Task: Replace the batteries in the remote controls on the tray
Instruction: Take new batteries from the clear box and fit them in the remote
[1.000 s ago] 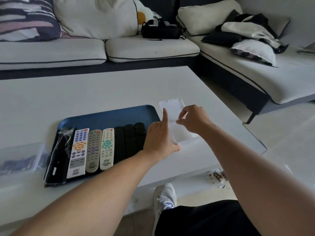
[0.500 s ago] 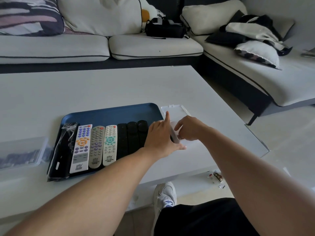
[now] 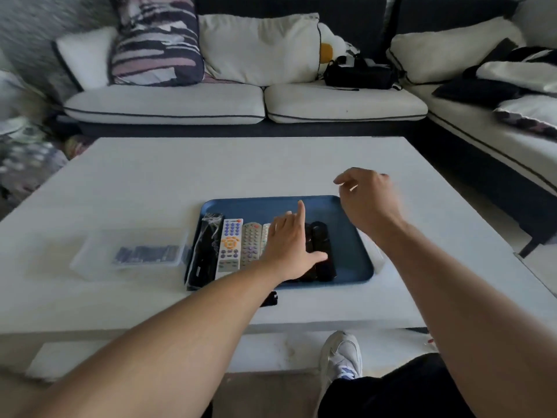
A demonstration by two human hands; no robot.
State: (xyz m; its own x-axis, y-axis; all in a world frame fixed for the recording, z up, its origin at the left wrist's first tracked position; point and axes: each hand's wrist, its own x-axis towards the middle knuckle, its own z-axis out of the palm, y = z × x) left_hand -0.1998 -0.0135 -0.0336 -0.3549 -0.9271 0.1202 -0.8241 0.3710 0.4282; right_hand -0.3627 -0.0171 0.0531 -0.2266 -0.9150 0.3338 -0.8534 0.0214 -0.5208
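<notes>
Left hand (image 3: 287,241) over remotes (image 3: 241,244), right hand (image 3: 366,197) raised

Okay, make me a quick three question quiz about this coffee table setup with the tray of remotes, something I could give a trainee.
1. True or false: the blue tray lies on the white table.
2. Which hand is over the row of remotes: the left hand or the right hand?
3. Multiple choice: the clear plastic box with dark batteries inside lies
A. to the left of the tray
B. on the sofa
C. inside the tray

Key
1. True.
2. The left hand, index finger stretched out, over the black remotes; the right hand is raised near the tray's far right corner with no grip on anything visible.
3. A.
</notes>
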